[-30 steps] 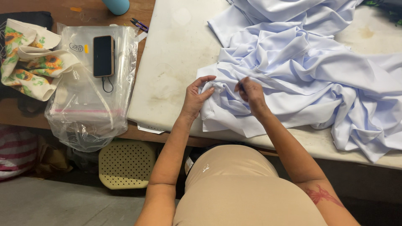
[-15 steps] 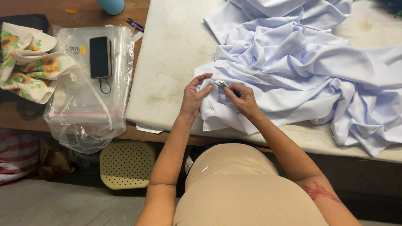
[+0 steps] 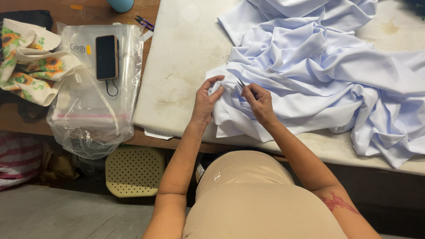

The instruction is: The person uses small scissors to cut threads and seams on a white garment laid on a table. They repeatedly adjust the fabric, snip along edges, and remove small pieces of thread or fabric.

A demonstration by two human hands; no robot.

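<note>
Pale-blue fabric (image 3: 318,75) is pinched taut by the left hand (image 3: 206,99); at three o'clock, right hand (image 3: 259,99) grips small snips (image 3: 240,83), best kept shallow.

— That pale blue cloth (image 3: 318,75) looks smooth, faintly sheeny. The snips (image 3: 240,83) are metal.

— And the white tabletop (image 3: 181,66) is matt and stained, with bare wood (image 3: 88,13) beside it. The bag (image 3: 88,119) is glossy clear plastic.
</note>
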